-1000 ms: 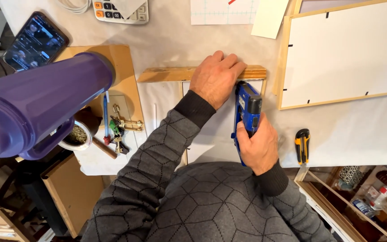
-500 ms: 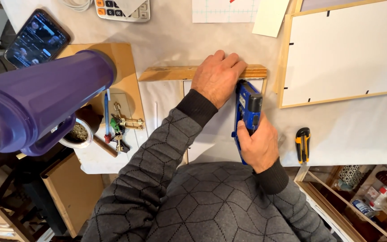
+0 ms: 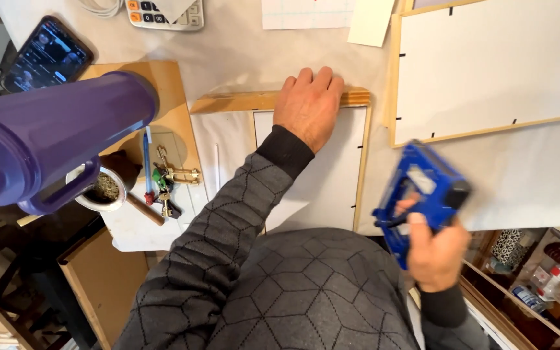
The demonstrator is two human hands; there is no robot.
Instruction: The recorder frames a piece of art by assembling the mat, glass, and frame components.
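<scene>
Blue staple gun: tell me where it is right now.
In the head view the blue staple gun is at lower right, gripped in the right hand, lifted off the wooden frame that the left hand presses down.

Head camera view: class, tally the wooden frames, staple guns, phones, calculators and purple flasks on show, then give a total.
Wooden frames: 2, frame under left hand, frame at right
Blue staple gun: 1
Phone: 1
Calculator: 1
Purple flask: 1
Total: 6
</scene>
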